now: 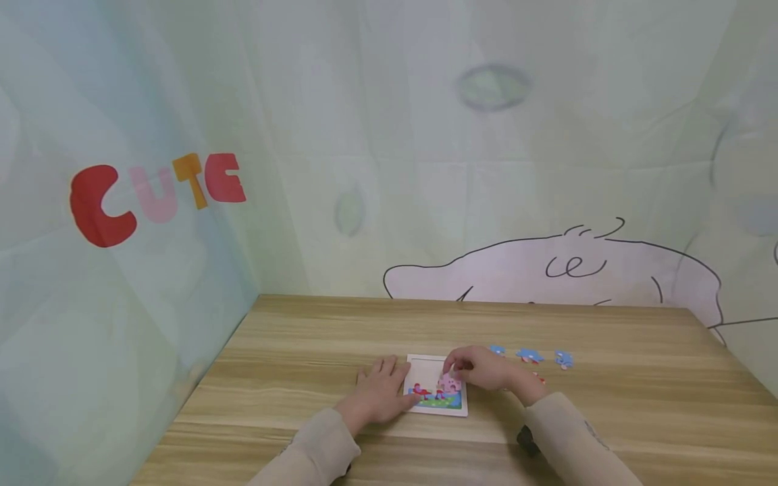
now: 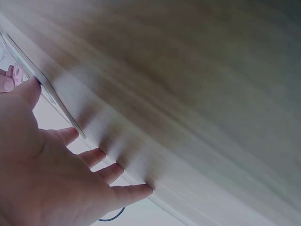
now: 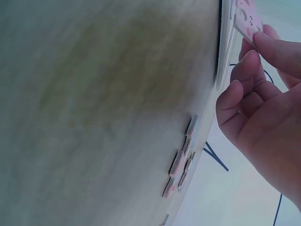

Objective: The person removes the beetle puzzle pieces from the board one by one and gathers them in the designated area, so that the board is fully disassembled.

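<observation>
A white-framed jigsaw puzzle board (image 1: 436, 412) lies on the table, its lower part filled with a green, blue and red picture. My right hand (image 1: 483, 368) pinches a pink puzzle piece (image 3: 245, 21) between thumb and fingers, over the right side of the board. In the head view that pink piece (image 1: 450, 382) overlaps the picture's upper right edge. My left hand (image 1: 379, 391) lies with fingers spread at the board's left edge. Its thumb (image 2: 32, 92) rests on the frame, and the other fingertips touch the frame edge and the tabletop.
Several loose blue puzzle pieces (image 1: 530, 355) lie on the wooden table (image 1: 292, 378) to the right of the board, one partly behind my right forearm. A dark object (image 1: 527, 441) shows beside the right sleeve. A printed cloth backdrop (image 1: 365, 135) stands behind and left of the table.
</observation>
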Motion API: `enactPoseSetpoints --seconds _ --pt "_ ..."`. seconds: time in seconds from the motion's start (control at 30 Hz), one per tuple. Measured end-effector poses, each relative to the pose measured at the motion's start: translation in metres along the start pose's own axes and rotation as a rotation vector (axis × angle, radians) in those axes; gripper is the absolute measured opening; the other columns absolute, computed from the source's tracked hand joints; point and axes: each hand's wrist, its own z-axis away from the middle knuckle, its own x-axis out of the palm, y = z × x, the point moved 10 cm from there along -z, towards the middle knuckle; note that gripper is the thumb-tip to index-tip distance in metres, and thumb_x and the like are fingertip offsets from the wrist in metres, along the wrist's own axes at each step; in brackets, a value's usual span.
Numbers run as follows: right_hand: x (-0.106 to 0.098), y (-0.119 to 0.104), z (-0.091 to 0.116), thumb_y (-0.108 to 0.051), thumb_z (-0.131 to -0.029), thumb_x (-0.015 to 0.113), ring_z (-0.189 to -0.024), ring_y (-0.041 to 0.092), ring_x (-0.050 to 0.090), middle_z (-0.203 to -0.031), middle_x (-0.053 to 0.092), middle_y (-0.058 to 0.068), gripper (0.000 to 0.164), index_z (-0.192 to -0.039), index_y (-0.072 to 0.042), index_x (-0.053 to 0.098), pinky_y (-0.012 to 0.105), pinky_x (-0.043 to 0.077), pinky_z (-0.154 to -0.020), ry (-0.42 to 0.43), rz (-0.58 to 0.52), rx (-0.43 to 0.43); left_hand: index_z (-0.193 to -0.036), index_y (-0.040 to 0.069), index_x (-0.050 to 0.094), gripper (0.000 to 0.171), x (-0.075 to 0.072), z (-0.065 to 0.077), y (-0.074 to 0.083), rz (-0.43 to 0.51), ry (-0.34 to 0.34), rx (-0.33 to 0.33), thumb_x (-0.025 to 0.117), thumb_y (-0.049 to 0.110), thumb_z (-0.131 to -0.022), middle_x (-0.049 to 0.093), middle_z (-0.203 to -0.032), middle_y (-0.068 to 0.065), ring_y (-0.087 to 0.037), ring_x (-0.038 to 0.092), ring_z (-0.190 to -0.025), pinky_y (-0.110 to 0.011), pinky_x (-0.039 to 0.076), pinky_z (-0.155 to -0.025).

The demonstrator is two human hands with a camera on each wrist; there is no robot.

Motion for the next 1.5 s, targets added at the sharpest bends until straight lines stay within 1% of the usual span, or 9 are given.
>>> enactPoseSetpoints --seconds 0.37,0.63,0.73,0.9,1.03,1.2,1.3,1.37,1.5 --pt "-0.005 0.003 0.005 -0.005 -0.094 0.058 -0.078 0.016 0.049 -0.081 0.056 -0.001 0.012 -0.099 -0.013 0.066 0.03 0.042 -0.069 0.009 -0.009 -0.014 -0.146 0.01 0.041 0.069 0.0 0.0 0.001 0.009 -0.003 -0.005 0.055 0.051 -0.093 0.03 -0.153 -0.02 -0.044 0.023 -0.141 -0.071 0.017 -0.107" --pt "-0.017 0.004 0.015 -0.005 -0.094 0.058 -0.075 0.015 0.05 -0.085 0.06 -0.002 0.01 -0.099 -0.009 0.065 0.025 0.043 -0.064 0.02 -0.006 -0.032 -0.146 0.01 0.042 0.069 -0.001 0.001 0.0 0.002 0.007 -0.012 0.055 0.052 -0.092 0.031 -0.153 -0.02 -0.044 0.025 -0.141 -0.07 0.018 -0.107" --pt "-0.024 0.007 0.02 -0.007 -0.094 0.059 -0.079 0.014 0.053 -0.089 0.063 -0.003 0.009 -0.1 -0.008 0.066 0.025 0.046 -0.068 0.036 0.014 -0.046 -0.146 0.01 0.042 0.069 -0.001 0.0 0.0 -0.001 0.006 -0.011 0.055 0.051 -0.092 0.031 -0.153 -0.019 -0.044 0.025 -0.141 -0.07 0.018 -0.107" --pt "-0.038 0.019 0.033 -0.008 -0.094 0.059 -0.082 0.012 0.055 -0.092 0.064 -0.003 0.01 -0.1 -0.009 0.066 0.026 0.048 -0.073 0.064 0.047 -0.043 -0.146 0.01 0.042 0.069 -0.001 0.001 0.001 -0.002 0.008 -0.005 0.054 0.052 -0.093 0.032 -0.152 -0.019 -0.043 0.025 -0.14 -0.07 0.019 -0.107" --pt "-0.05 0.028 0.045 -0.008 -0.094 0.058 -0.081 0.013 0.054 -0.091 0.062 -0.003 0.009 -0.1 -0.008 0.066 0.025 0.047 -0.071 0.085 0.052 -0.035 -0.145 0.009 0.042 0.07 -0.002 0.001 0.002 -0.003 0.008 -0.002 0.054 0.053 -0.092 0.032 -0.152 -0.019 -0.043 0.026 -0.14 -0.07 0.019 -0.107" --pt "-0.063 0.038 0.061 -0.01 -0.094 0.059 -0.079 0.011 0.053 -0.088 0.062 -0.002 0.008 -0.097 -0.006 0.065 0.026 0.046 -0.07 0.101 0.023 -0.024 -0.145 0.009 0.042 0.069 -0.002 0.002 0.002 -0.008 0.008 -0.001 0.054 0.052 -0.092 0.032 -0.152 -0.02 -0.044 0.026 -0.14 -0.07 0.019 -0.107" --pt "-0.072 0.046 0.071 -0.011 -0.094 0.06 -0.074 0.01 0.053 -0.083 0.061 -0.001 0.008 -0.096 -0.005 0.065 0.025 0.046 -0.066 0.114 0.023 -0.012 -0.145 0.009 0.042 0.069 -0.001 0.0 0.001 -0.015 0.009 0.001 0.054 0.052 -0.092 0.032 -0.152 -0.02 -0.043 0.026 -0.14 -0.07 0.019 -0.107" --pt "-0.077 0.052 0.078 -0.011 -0.093 0.06 -0.073 0.01 0.053 -0.082 0.061 -0.001 0.008 -0.095 -0.005 0.065 0.025 0.046 -0.065 0.129 0.04 -0.007 -0.145 0.009 0.042 0.069 0.0 0.0 0.0 -0.017 0.009 0.0 0.054 0.052 -0.092 0.032 -0.152 -0.02 -0.043 0.026 -0.14 -0.071 0.019 -0.107" --pt "-0.089 0.063 0.09 -0.011 -0.092 0.061 -0.077 0.006 0.053 -0.086 0.063 -0.002 0.007 -0.095 -0.007 0.066 0.025 0.046 -0.068 0.165 0.083 -0.004 -0.145 0.009 0.042 0.069 0.0 0.0 0.0 -0.018 0.009 -0.002 0.054 0.053 -0.092 0.032 -0.152 -0.02 -0.043 0.026 -0.14 -0.07 0.019 -0.107"
